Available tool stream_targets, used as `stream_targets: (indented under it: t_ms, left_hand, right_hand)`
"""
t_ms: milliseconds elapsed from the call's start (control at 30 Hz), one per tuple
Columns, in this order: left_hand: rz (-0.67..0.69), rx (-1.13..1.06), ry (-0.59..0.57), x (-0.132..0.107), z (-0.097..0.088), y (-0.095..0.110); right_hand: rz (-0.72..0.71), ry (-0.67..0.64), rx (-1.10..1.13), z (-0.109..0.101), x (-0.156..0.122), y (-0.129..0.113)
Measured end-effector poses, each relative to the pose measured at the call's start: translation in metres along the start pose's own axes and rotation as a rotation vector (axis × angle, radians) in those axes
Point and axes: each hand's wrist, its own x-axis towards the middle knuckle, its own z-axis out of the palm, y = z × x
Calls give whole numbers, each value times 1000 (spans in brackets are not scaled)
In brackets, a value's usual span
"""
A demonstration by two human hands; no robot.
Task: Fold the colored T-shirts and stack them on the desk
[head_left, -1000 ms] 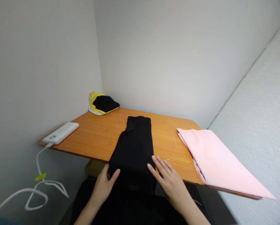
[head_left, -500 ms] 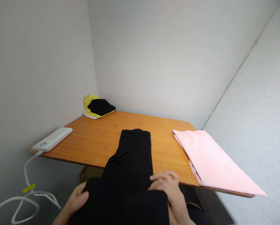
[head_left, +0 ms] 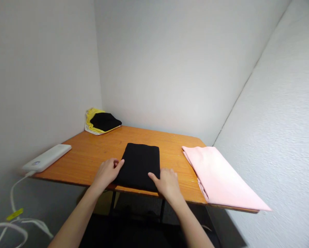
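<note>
A folded black garment (head_left: 137,166) lies as a compact rectangle near the front edge of the orange wood-grain table (head_left: 92,162). My left hand (head_left: 107,172) rests flat against its left side, holding nothing. My right hand (head_left: 167,182) sits at its lower right corner, with the index fingertip on the cloth and no grip. To the right, a folded pale pink cloth (head_left: 218,175) lies across the table corner and overhangs the front edge.
A white power bank (head_left: 46,157) lies at the left table edge, its white cable (head_left: 13,206) hanging down. A small stack of black and yellow clothes (head_left: 102,122) stands in the back corner. Walls close in behind and on both sides.
The black garment has gone from a long strip hanging towards me to a short rectangle on the table. My hands have moved apart to its sides, and the view has shifted slightly.
</note>
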Motion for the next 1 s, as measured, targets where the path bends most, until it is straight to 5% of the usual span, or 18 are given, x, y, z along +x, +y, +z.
stream_targets:
  t_ms: [167, 367, 500, 600, 700, 767, 867, 1000]
  left_hand:
    - [-21, -139, -218, -17, 6, 23]
    - [-217, -581, -421, -51, 13, 57]
    - [-208, -736, -401, -24, 34, 127]
    - [-22, -885, -367, 3, 54, 197]
    - [267, -1058, -384, 8, 77, 256]
    - [351, -1082, -456, -2, 102, 276]
    - [254, -943, -658, -28, 158, 275]
    - [152, -796, -828, -65, 234, 246]
  right_hand:
    - [-56, 31, 306, 3, -15, -2]
    - [-108, 12, 1019, -23, -18, 39]
    - [-38, 134, 1285, -68, 18, 78]
    - [-51, 285, 1371, -123, 40, 113]
    - [-103, 449, 1311, -173, 34, 157]
    - [-95, 510, 1242, -189, 17, 192]
    - [13, 494, 1133, -172, -10, 249]
    - [219, 325, 838, -108, -33, 313]
